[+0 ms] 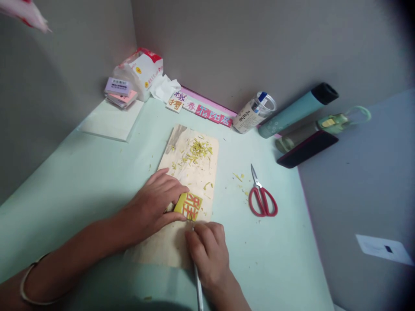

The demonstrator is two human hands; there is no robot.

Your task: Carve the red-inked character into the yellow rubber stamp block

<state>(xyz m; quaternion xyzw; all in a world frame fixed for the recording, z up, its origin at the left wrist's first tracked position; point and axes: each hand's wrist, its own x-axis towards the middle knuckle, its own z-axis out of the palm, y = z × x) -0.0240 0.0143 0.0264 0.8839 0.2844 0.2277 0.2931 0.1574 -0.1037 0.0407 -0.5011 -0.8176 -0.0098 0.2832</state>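
A yellow carving block (192, 208) with red character strokes lies on the pale wooden board (165, 252). My left hand (162, 196) reaches in from the left, its thumb and fingers closed on the block's left part. Close by the block's lower edge, my right hand (209, 248) is closed around a slim carving knife (198, 285). The knife's silver handle points down toward me, and its tip is at the block's near edge, partly hidden by my fingers. Yellow shavings (199, 149) are heaped on the board's far end.
Red-handled scissors (263, 201) lie right of the board near scattered yellow bits. Along the back are small lettered blocks (212, 115), a clear plastic cup (254, 113), a blue tumbler (298, 108), a green bottle (301, 134) and a dark phone (308, 149). White sheets (110, 123) lie back left.
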